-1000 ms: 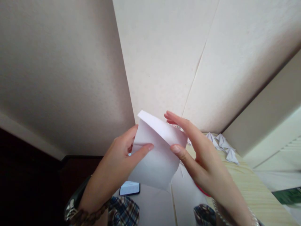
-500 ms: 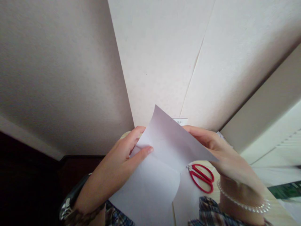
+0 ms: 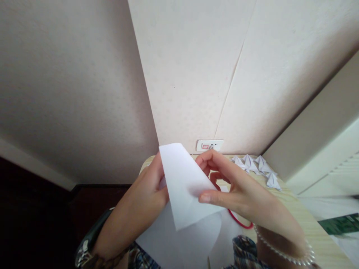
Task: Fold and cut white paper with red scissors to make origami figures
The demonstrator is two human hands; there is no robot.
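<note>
Between my hands is a white sheet of paper, held up in the air and bent over toward me. My left hand grips its left side, with the fingertips hidden behind the paper. My right hand pinches the right edge, thumb on the near face and fingers curled behind. Below lies more white paper, whose sheets I cannot tell apart. Red-handled scissors lie under my right hand, mostly covered by it and the paper.
Several folded white paper pieces sit at the back right of the light wooden table. A wall socket is just behind the table. Walls stand close at the back and left. A green item lies at the far right.
The paper's raised part has swung over toward me and lower. My right hand has moved left, its thumb now on the near face. The scissors have become mostly covered; the folded pieces now show.
</note>
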